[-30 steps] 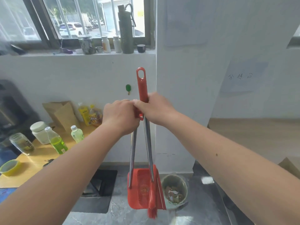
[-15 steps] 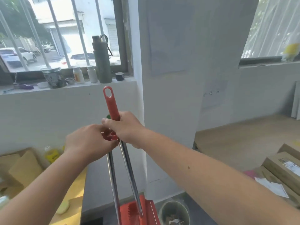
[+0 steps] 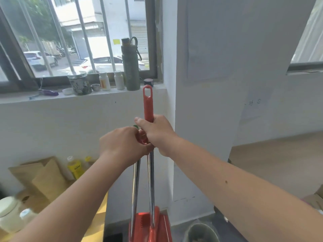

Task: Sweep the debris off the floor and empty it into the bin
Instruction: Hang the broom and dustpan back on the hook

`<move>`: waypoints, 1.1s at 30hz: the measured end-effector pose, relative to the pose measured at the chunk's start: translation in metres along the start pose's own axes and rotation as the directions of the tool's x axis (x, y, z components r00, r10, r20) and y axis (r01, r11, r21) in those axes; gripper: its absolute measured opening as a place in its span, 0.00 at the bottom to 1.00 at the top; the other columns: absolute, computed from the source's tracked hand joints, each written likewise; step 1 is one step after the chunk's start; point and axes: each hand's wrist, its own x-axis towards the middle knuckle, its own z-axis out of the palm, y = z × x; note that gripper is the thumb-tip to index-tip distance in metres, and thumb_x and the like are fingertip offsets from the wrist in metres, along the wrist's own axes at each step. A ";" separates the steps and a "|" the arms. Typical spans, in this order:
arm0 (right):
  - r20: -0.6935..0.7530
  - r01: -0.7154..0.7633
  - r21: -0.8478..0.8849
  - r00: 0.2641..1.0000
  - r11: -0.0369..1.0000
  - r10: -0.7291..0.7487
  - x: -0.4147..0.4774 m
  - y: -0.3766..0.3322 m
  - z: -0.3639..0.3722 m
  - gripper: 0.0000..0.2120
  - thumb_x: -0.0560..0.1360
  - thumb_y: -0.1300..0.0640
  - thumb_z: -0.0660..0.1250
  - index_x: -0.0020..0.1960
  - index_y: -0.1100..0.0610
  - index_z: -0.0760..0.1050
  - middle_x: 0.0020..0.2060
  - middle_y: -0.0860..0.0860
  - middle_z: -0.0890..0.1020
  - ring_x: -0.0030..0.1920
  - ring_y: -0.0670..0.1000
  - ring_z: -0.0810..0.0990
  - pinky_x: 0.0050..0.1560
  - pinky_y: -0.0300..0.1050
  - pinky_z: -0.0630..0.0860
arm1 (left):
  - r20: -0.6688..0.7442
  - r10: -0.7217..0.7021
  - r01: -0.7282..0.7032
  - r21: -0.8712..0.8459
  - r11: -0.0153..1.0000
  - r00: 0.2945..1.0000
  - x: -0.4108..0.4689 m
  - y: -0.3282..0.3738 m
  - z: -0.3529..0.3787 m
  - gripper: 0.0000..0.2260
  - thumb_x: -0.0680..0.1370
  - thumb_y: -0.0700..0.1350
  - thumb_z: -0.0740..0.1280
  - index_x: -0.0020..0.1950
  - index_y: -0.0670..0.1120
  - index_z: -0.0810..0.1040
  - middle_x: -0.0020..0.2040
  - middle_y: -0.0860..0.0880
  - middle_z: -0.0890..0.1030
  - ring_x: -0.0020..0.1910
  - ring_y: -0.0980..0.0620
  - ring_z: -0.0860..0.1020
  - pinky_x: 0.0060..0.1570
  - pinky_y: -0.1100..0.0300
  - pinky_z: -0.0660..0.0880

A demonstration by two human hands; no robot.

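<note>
Both hands hold two upright metal poles side by side in front of me. My right hand (image 3: 158,135) grips the red plastic top of the broom handle (image 3: 147,102), whose silver shaft (image 3: 151,186) runs down. My left hand (image 3: 122,145) is closed on the top of the dustpan handle (image 3: 136,187) just to the left. The red dustpan (image 3: 139,227) stands upright at the bottom edge, against the broom's lower end. A round grey-green bin (image 3: 201,232) sits on the floor right of the dustpan; its inside is mostly cut off.
A white wall and pillar (image 3: 201,119) stand straight ahead. The windowsill (image 3: 83,95) holds a green flask (image 3: 130,67), jars and small bottles. A yellow table (image 3: 97,224) with bottles and paper bags is at the lower left. Cardboard boxes (image 3: 314,199) lie at the right.
The view has swung back to the left and down a little, so the dustpan and bin show more. Both hands keep their grip on the two handles.
</note>
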 end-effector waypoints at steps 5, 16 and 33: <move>0.042 -0.039 0.133 0.999 0.990 0.034 0.011 -0.001 -0.005 0.13 0.79 0.46 0.68 0.44 0.55 0.76 0.40 0.55 0.80 0.44 0.59 0.83 0.47 0.59 0.82 | -0.010 -0.028 0.029 0.031 0.999 1.000 0.008 0.008 0.004 0.16 0.65 0.71 0.63 0.37 0.59 0.75 0.37 0.57 0.81 0.39 0.51 0.80 0.35 0.59 0.72; 0.192 -0.081 0.190 0.980 0.978 0.044 0.034 0.020 -0.023 0.15 0.79 0.45 0.67 0.48 0.58 0.78 0.42 0.54 0.78 0.42 0.52 0.77 0.39 0.42 0.75 | 0.079 -0.097 0.094 0.044 0.995 0.992 0.017 0.031 0.026 0.16 0.68 0.68 0.61 0.41 0.57 0.75 0.34 0.58 0.76 0.36 0.52 0.77 0.34 0.59 0.69; 0.221 -0.224 0.209 0.959 0.952 0.177 0.091 0.087 0.012 0.13 0.80 0.47 0.67 0.46 0.56 0.76 0.42 0.57 0.80 0.39 0.56 0.80 0.41 0.50 0.79 | 0.295 0.061 -0.065 0.006 0.998 0.953 0.048 -0.019 0.097 0.10 0.75 0.60 0.66 0.54 0.61 0.78 0.51 0.60 0.81 0.49 0.53 0.80 0.40 0.57 0.75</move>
